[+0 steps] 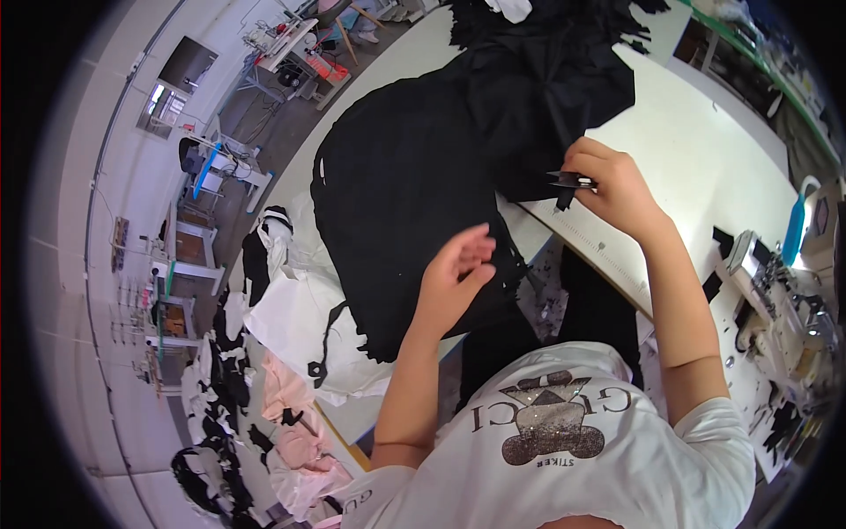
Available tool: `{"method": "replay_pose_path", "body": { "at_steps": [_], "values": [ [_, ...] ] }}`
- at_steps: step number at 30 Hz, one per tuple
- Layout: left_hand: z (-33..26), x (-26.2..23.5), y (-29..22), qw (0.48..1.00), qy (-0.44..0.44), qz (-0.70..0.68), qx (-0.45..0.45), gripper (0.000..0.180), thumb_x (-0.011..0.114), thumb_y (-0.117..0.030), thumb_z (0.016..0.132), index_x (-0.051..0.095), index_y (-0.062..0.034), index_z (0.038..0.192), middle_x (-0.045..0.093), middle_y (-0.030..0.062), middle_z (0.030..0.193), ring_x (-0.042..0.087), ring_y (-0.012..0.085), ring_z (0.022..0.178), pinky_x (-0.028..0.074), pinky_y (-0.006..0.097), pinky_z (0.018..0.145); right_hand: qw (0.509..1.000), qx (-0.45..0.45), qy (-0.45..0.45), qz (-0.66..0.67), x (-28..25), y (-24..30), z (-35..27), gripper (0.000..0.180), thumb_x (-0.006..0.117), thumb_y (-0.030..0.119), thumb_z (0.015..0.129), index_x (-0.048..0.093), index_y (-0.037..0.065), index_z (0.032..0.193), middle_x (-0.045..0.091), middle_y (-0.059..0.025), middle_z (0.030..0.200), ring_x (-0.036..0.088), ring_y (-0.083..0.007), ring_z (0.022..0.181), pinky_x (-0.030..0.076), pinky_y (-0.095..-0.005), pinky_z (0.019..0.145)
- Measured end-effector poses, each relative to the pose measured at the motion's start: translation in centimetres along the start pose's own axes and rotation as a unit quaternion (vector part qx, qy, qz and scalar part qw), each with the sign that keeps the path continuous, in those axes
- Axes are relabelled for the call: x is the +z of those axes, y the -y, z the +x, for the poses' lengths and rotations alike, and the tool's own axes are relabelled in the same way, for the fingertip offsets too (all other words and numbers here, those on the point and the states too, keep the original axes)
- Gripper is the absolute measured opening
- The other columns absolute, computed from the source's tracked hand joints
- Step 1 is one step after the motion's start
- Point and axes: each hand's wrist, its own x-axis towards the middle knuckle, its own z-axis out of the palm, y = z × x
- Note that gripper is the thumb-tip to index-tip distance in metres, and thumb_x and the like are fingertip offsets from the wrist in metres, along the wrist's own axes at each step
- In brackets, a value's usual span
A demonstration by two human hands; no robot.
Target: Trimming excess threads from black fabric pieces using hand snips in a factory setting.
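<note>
Head view: right hand (617, 189) closed around small black thread snips (568, 183), thumb and fingers pinched on the handles, blades pointing left at the edge of the black fabric (414, 185). Left hand (454, 278) lies on the lower part of that fabric, fingers loosely curled and close together, pressing the cloth and gripping nothing. Black fabric is a large bundle draped over the near-left corner of the white worktable (705, 150), hanging off the edge toward the person's lap. Sewing machine (775, 304) sits at far right on the table, well apart from both hands. White and pink cloth pieces (291, 353) are heaped low left, beside the table edge, with black scraps among them
</note>
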Motion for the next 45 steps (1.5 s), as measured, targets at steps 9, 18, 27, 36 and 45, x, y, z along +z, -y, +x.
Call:
{"method": "replay_pose_path", "body": {
  "at_steps": [9, 18, 27, 36, 45],
  "values": [
    [9.6, 10.6, -5.0, 0.911, -0.174, 0.192, 0.322, 0.072, 0.081, -0.007, 0.065, 0.047, -0.0061, 0.129, 0.05, 0.015, 0.127, 0.048, 0.0354, 0.117, 0.04, 0.043, 0.099, 0.988, -0.068, -0.116, -0.072, -6.9, 7.0, 0.7, 0.024, 0.069, -0.006, 0.056, 0.063, 0.001, 0.078, 0.052, -0.0086, 0.064, 0.053, -0.0238, 0.055, 0.038, -0.0317, 0.049],
    [10.2, 10.6, -8.5, 0.807, -0.322, 0.214, 0.446, 0.031, 0.064, 0.009, 0.055, 0.062, -0.0087, 0.081, 0.059, 0.0041, 0.095, 0.055, 0.0268, 0.09, 0.042, 0.037, 0.082, 0.978, -0.068, -0.193, -0.039, -6.6, 9.9, 0.0, 0.032, 0.059, -0.014, 0.055, 0.066, 0.001, 0.082, 0.059, -0.0075, 0.09, 0.051, -0.0137, 0.066, 0.036, -0.0232, 0.052],
    [8.0, 5.7, -9.8, 0.741, -0.403, 0.284, 0.456, 0.028, 0.063, 0.009, 0.056, 0.063, -0.0095, 0.076, 0.056, 0.0007, 0.083, 0.054, 0.0258, 0.083, 0.042, 0.037, 0.077, 0.955, -0.022, -0.28, 0.096, -9.4, 6.2, -2.1, 0.018, 0.057, -0.014, 0.077, 0.06, -0.004, 0.091, 0.059, -0.0066, 0.087, 0.054, -0.0127, 0.082, 0.042, -0.0217, 0.078],
    [10.5, -2.6, -11.5, 0.733, -0.396, 0.38, 0.402, 0.028, 0.066, 0.006, 0.059, 0.069, -0.0126, 0.079, 0.061, 0.0025, 0.086, 0.058, 0.0269, 0.086, 0.044, 0.037, 0.073, 0.849, -0.041, -0.477, 0.224, -22.2, 0.0, -8.7, 0.02, 0.062, 0.007, 0.09, 0.064, -0.008, 0.103, 0.067, -0.0162, 0.1, 0.066, -0.0188, 0.086, 0.055, -0.027, 0.078],
    [17.2, -13.6, -14.5, 0.698, -0.345, 0.528, 0.339, 0.009, 0.062, -0.008, 0.077, 0.071, -0.0112, 0.078, 0.063, 0.007, 0.078, 0.061, 0.0292, 0.08, 0.048, 0.042, 0.07, 0.82, 0.043, -0.475, 0.315, -23.1, -1.1, -1.2, 0.015, 0.073, 0.016, 0.086, 0.066, 0.005, 0.092, 0.069, -0.0056, 0.089, 0.065, -0.0116, 0.077, 0.053, -0.0251, 0.071]
  ]
}}
